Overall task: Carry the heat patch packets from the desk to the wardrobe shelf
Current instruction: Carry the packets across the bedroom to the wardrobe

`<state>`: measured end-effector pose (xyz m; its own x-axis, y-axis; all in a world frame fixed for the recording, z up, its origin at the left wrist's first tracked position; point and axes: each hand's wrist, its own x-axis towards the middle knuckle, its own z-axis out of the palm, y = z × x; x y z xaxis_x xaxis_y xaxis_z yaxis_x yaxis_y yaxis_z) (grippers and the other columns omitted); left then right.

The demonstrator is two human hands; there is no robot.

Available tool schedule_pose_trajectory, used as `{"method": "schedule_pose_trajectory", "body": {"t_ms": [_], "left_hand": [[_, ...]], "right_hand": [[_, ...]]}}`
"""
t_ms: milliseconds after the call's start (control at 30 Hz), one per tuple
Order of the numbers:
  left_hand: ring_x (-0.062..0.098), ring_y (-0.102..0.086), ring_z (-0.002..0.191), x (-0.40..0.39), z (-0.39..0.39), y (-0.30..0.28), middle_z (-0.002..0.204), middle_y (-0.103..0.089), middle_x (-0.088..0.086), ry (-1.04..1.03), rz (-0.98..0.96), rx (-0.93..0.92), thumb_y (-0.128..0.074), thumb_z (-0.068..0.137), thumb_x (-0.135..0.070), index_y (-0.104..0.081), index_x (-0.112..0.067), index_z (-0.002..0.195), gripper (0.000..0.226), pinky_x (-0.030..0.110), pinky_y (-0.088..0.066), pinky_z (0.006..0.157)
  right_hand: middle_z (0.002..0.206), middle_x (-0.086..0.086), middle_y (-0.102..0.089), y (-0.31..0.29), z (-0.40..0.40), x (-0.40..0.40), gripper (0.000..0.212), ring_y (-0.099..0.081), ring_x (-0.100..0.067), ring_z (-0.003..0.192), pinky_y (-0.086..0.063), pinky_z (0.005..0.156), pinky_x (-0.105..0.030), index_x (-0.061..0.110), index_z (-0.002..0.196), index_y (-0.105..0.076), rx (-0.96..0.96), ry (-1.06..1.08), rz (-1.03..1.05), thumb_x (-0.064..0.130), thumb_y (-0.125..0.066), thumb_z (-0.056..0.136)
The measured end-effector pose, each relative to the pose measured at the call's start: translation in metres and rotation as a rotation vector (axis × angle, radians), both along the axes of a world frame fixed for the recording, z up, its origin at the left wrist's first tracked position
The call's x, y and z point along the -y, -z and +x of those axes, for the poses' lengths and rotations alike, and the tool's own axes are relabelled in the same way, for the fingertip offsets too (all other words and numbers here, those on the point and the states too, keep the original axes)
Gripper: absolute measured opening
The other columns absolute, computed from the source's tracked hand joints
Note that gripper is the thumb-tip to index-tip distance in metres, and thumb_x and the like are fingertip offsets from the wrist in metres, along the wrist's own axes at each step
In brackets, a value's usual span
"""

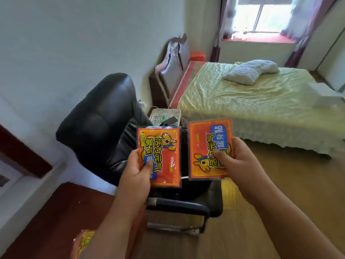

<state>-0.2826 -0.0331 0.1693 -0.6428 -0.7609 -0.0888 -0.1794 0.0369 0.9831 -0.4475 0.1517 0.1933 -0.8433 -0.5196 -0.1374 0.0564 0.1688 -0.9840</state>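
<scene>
Orange-red foil heat patch packets, two in number, are held upright side by side, apart, over the seat of a black leather office chair (99,116). Left packet (160,156) is pinched at its lower left edge by the left hand (137,170), thumb on the printed face. Right packet (210,146), print inverted, is grasped at its lower right by the right hand (237,161). Both grips are clenched on their packets. Bed with green quilted cover (252,105) lies at two o'clock; a curtained window (261,15) at one o'clock. Another orange packet (85,242), blurred, sits at seven o'clock.
</scene>
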Motion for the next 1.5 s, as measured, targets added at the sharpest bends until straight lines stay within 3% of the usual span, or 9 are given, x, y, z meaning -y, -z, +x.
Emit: {"method": "schedule_pose_trajectory", "body": {"t_ms": [133,267,500,600,700,833,967,1167,1500], "left_hand": [[0.019,-0.074,0.101,-0.043,-0.062,-0.015,0.106,-0.077,-0.006,0.138,-0.007,-0.051,-0.054,0.104,-0.011,-0.063,-0.038,0.109,0.028,0.039,-0.059,0.085],[0.008,-0.075,0.093,-0.095,-0.116,-0.028,0.103,-0.077,-0.011,0.264,0.020,-0.111,-0.051,0.105,-0.010,-0.062,-0.033,0.114,0.028,0.024,-0.058,0.072],[0.012,-0.074,0.101,-0.172,-0.185,-0.034,0.110,-0.077,-0.010,0.422,0.051,-0.104,-0.051,0.105,-0.011,-0.065,-0.047,0.106,0.039,0.040,-0.055,0.089],[0.016,-0.075,0.099,-0.200,-0.208,-0.032,0.108,-0.078,-0.006,0.476,0.071,-0.113,-0.050,0.105,-0.008,-0.065,-0.035,0.111,0.032,0.038,-0.056,0.085],[0.012,-0.076,0.093,-0.220,-0.228,-0.032,0.104,-0.079,-0.007,0.516,0.092,-0.109,-0.050,0.104,-0.005,-0.064,-0.032,0.111,0.031,0.030,-0.057,0.076],[0.014,-0.076,0.094,-0.232,-0.257,-0.029,0.107,-0.078,-0.005,0.570,0.085,-0.079,-0.052,0.104,-0.007,-0.064,-0.035,0.111,0.031,0.032,-0.056,0.077],[0.020,-0.075,0.098,-0.241,-0.292,-0.018,0.110,-0.077,-0.001,0.644,0.113,-0.044,-0.052,0.104,-0.008,-0.064,-0.033,0.114,0.030,0.041,-0.058,0.079],[0.008,-0.075,0.089,-0.255,-0.369,-0.014,0.105,-0.079,-0.001,0.749,0.203,-0.065,-0.050,0.103,0.001,-0.062,-0.023,0.116,0.030,0.020,-0.058,0.066],[0.007,-0.075,0.083,-0.263,-0.507,-0.024,0.102,-0.079,-0.002,0.921,0.246,-0.089,-0.050,0.103,0.000,-0.063,-0.024,0.115,0.030,0.019,-0.057,0.060]], "right_hand": [[0.107,-0.003,-0.081,-0.016,-0.032,-0.067,0.020,-0.080,-0.021,0.092,-0.063,0.077,-0.043,0.022,0.119,-0.062,-0.020,0.129,-0.057,0.014,-0.066,0.101],[0.102,-0.002,-0.082,-0.027,-0.057,-0.133,0.019,-0.081,-0.024,0.087,-0.061,0.073,-0.051,0.024,0.118,-0.062,-0.063,0.241,-0.066,0.015,-0.065,0.101],[0.102,0.000,-0.082,-0.026,-0.098,-0.224,0.021,-0.081,-0.022,0.085,-0.058,0.061,-0.042,0.028,0.117,-0.063,-0.092,0.411,-0.104,0.015,-0.067,0.100],[0.099,-0.001,-0.082,-0.019,-0.110,-0.254,0.021,-0.080,-0.025,0.085,-0.059,0.068,-0.051,0.028,0.112,-0.064,-0.098,0.481,-0.113,0.011,-0.066,0.100],[0.096,-0.003,-0.082,-0.012,-0.120,-0.275,0.022,-0.078,-0.027,0.082,-0.057,0.065,-0.047,0.029,0.105,-0.065,-0.081,0.547,-0.134,0.008,-0.066,0.099],[0.098,-0.006,-0.082,-0.001,-0.135,-0.292,0.021,-0.079,-0.030,0.082,-0.059,0.065,-0.049,0.025,0.108,-0.065,-0.047,0.611,-0.136,0.006,-0.066,0.099],[0.100,-0.007,-0.081,0.008,-0.153,-0.303,0.020,-0.080,-0.021,0.081,-0.057,0.054,-0.029,0.018,0.115,-0.062,0.022,0.669,-0.159,0.004,-0.064,0.100],[0.096,0.006,-0.082,0.000,-0.199,-0.319,0.022,-0.080,-0.014,0.081,-0.059,0.066,-0.034,0.030,0.109,-0.062,-0.007,0.763,-0.084,0.010,-0.065,0.100],[0.099,0.009,-0.082,-0.015,-0.284,-0.327,0.021,-0.081,-0.015,0.085,-0.063,0.076,-0.040,0.035,0.116,-0.062,-0.048,0.934,0.001,0.023,-0.067,0.100]]}}
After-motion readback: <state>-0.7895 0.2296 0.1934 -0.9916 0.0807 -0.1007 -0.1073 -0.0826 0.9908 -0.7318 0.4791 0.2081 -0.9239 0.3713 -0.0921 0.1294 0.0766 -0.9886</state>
